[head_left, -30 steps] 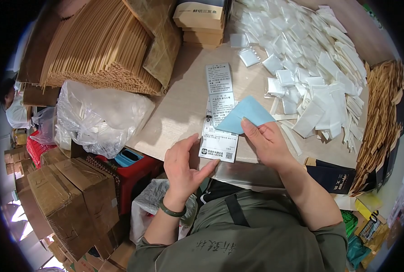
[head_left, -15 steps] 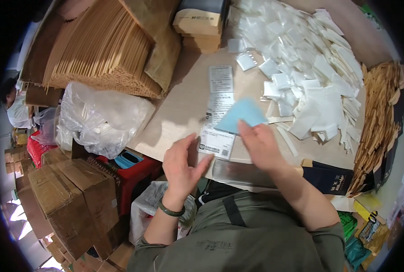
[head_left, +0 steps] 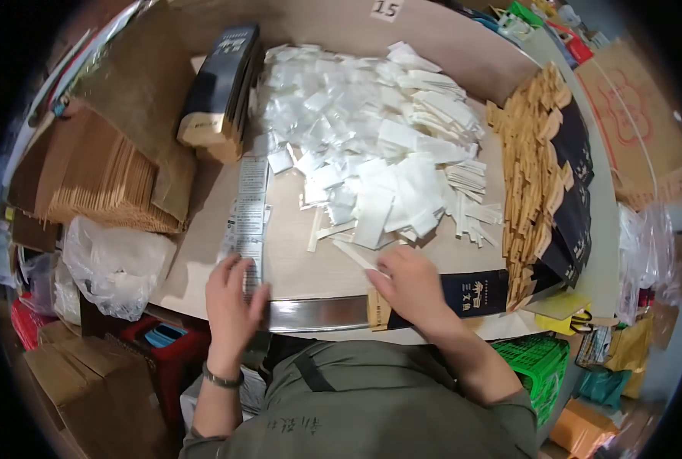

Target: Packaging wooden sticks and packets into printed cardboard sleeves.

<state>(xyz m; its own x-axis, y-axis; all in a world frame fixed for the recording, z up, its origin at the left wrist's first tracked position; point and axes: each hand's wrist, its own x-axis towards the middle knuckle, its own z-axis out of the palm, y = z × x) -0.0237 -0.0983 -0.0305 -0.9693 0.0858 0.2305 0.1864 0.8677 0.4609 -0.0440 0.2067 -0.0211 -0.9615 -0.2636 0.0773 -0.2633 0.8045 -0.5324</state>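
My left hand (head_left: 234, 302) lies at the near end of a long strip of printed white labels (head_left: 252, 206), thumb and fingers apart, partly covering it. Further right, my right hand (head_left: 413, 287) has its fingers curled over the left part of a dark blue and tan packet (head_left: 471, 297) at the table's front edge. A thin white strip (head_left: 351, 254) runs up to its fingertips; whether they grip it I cannot tell. Between my hands a shiny, clear-topped flat piece (head_left: 318, 314) lies along the edge.
A heap of small clear and white sachets (head_left: 371, 153) covers the table's middle. Brown-and-black packets (head_left: 536, 176) are stacked on the right. At the left stand an open carton of flat cardboard (head_left: 100, 183), a dark box (head_left: 218, 84) and a clear plastic bag (head_left: 115, 264).
The view has swung right. The blue card that my right hand held is out of sight, and that hand has moved down to the packet. My left hand stays by the labels.
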